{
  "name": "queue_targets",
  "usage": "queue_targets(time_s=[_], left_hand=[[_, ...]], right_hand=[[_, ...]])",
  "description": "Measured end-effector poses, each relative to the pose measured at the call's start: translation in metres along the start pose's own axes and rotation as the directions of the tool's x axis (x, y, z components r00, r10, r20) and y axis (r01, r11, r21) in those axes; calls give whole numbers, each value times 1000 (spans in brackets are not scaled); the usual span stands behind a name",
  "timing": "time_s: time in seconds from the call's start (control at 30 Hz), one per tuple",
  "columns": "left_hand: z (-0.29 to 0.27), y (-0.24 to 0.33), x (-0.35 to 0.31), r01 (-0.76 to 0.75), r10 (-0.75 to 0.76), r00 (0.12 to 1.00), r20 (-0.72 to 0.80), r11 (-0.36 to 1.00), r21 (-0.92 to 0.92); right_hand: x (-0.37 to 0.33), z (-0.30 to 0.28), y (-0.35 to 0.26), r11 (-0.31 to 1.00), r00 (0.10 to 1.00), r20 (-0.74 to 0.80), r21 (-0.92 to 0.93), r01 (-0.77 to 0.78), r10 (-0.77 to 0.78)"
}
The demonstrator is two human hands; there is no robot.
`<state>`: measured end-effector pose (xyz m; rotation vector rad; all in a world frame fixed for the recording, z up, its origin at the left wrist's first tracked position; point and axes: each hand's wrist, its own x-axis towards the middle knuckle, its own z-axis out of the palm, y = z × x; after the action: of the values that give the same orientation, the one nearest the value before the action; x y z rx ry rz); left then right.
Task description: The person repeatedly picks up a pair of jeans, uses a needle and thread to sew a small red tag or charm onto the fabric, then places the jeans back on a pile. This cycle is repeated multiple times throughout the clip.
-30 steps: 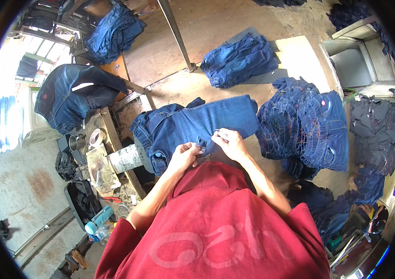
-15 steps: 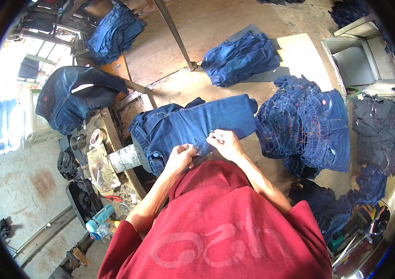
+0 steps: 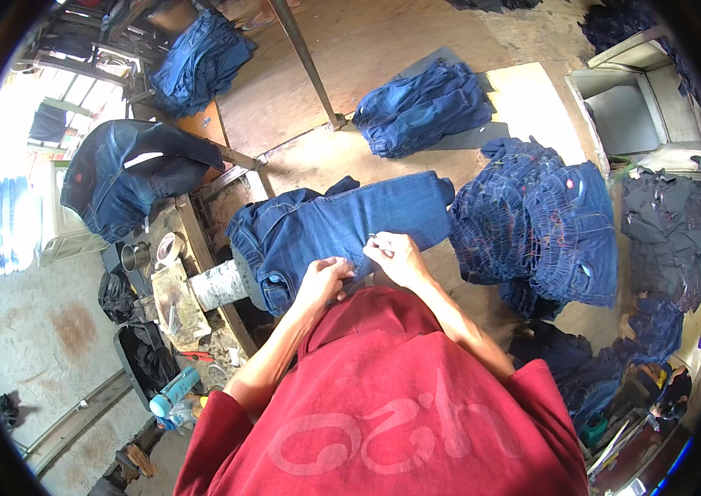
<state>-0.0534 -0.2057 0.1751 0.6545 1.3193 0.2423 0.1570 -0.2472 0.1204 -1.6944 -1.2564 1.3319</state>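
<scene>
A pair of blue jeans (image 3: 367, 207) lies stretched across in front of me, its waist end at the left over a pale, worn cylinder (image 3: 223, 283). My left hand (image 3: 325, 281) is closed at the near edge of the denim, with thumb and fingertips pinching the cloth. Just right of it, my right hand (image 3: 397, 256) is closed over the same leg in a fingertip pinch. A tiny dark thing shows at those fingertips, too small to name.
Stacked jeans with elastic waists (image 3: 532, 227) stand at the right, beside dark grey garments (image 3: 668, 231). Another denim pile (image 3: 420, 107) lies farther back. On the left, dark jeans (image 3: 131, 169) drape over a frame, near a tape roll (image 3: 170, 247) and a blue bottle (image 3: 173, 392).
Both hands stay almost in place at the jeans, still pinched. The whole view has shifted slightly, with the surroundings a little farther left.
</scene>
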Motion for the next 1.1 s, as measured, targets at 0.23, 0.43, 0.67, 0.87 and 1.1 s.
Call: queue_targets(time_s=[0.23,0.43,0.67,0.87,1.1], left_hand=[[-13,4,2,106,-89,984,153,988,-110],[-48,16,0,-150,94,878,469,985,83],[-53,27,-1,78,-52,852,521,997,-28],[-55,22,-1,75,-43,855,517,996,-42],[-48,19,-1,79,-24,873,488,993,-92]], right_hand=[[-4,1,-8,997,995,-71,-42,63,-66],[-33,-16,-51,950,994,-87,-311,42,-72],[-33,-1,-77,785,976,-120,-615,71,-182],[-26,-2,-82,829,977,-57,-541,141,-204],[-16,-17,-79,743,996,-72,-669,-8,-54]])
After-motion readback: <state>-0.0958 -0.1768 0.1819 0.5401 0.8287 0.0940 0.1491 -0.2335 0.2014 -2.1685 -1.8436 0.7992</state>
